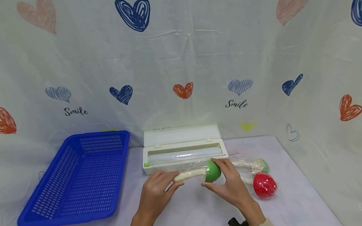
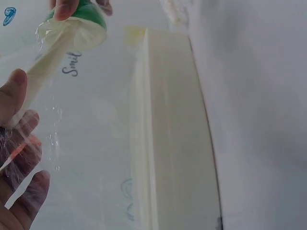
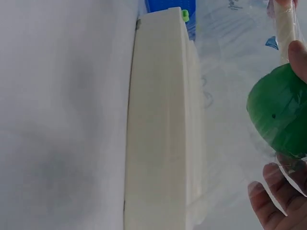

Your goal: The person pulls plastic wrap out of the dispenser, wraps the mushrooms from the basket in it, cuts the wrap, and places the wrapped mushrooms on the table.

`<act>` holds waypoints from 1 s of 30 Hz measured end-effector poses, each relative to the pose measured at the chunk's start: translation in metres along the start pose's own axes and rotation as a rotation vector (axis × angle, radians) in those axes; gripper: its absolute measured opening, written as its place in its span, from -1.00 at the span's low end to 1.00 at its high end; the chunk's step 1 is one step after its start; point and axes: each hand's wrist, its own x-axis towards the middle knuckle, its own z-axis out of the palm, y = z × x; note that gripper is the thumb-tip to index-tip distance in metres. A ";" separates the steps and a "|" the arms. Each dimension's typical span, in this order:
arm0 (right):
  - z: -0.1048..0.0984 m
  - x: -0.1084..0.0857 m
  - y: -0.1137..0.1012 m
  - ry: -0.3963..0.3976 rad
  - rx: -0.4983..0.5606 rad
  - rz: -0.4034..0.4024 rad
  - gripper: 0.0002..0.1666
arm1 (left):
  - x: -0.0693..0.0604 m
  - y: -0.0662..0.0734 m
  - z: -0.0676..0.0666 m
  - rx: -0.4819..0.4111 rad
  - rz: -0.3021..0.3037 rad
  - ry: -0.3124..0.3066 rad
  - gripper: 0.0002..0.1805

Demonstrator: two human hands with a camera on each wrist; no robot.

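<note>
A mushroom-shaped object with a green cap and a long pale stem (image 1: 192, 174) is held level between both hands, above the table. My left hand (image 1: 158, 189) pinches the free end of the stem between thumb and fingers. The green cap (image 3: 276, 108) sits in the grip of my right hand (image 1: 229, 183), thumb on one side and fingers on the other. Clear plastic film clings around the stem and cap, and some trails over the left fingers (image 2: 26, 153). Directly behind the hands stands a white cling film box (image 1: 185, 165), its lid raised and a film roll (image 1: 183, 155) inside.
Right of my right hand lie a film-wrapped red mushroom (image 1: 265, 185) with white dots and a wrapped green-capped one (image 1: 262, 164). A blue perforated basket (image 1: 113, 211) stands at the left. Behind the table hangs a heart-printed sheet (image 1: 172, 52).
</note>
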 end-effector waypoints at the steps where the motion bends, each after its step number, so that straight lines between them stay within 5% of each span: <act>1: 0.001 -0.002 0.001 -0.027 0.002 0.020 0.02 | -0.002 0.000 0.000 -0.001 -0.008 -0.020 -0.66; 10: 0.019 -0.013 0.013 -0.198 0.017 0.131 -0.09 | -0.028 -0.003 0.005 0.015 -0.151 -0.207 -0.67; 18: 0.036 -0.012 0.020 -0.265 0.030 0.182 -0.13 | -0.050 -0.013 0.017 0.111 -0.291 -0.337 -0.67; 30: 0.062 -0.003 0.027 -0.328 -0.018 0.183 -0.20 | -0.060 -0.028 0.042 0.171 -0.503 -0.501 -0.70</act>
